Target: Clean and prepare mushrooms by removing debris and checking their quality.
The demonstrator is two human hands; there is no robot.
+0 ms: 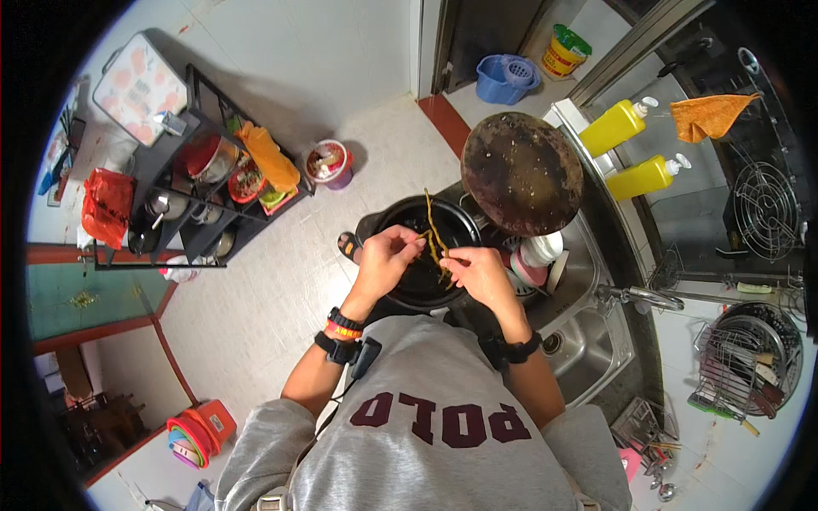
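Both hands are over a black pot (391,220) that stands in front of my body. My left hand (388,259) pinches a thin yellow-brown root or stem (429,214) between thumb and fingertips. On the other side, my right hand (476,273) grips the same branching strand lower down, near its forked ends. The upper end of the strand points away from me, past the pot's middle. Thin yellow pieces hang down between the hands; whether they are all joined cannot be told. The bottom of the pot is dark and partly hidden by my hands.
A round wooden board (522,174) leans beside a steel sink (585,358) with stacked bowls (540,250). Two yellow pump bottles (642,177) stand beyond the sink. At left are a black shelf rack (255,223) with food and pots, and a small bucket (329,164) on the floor.
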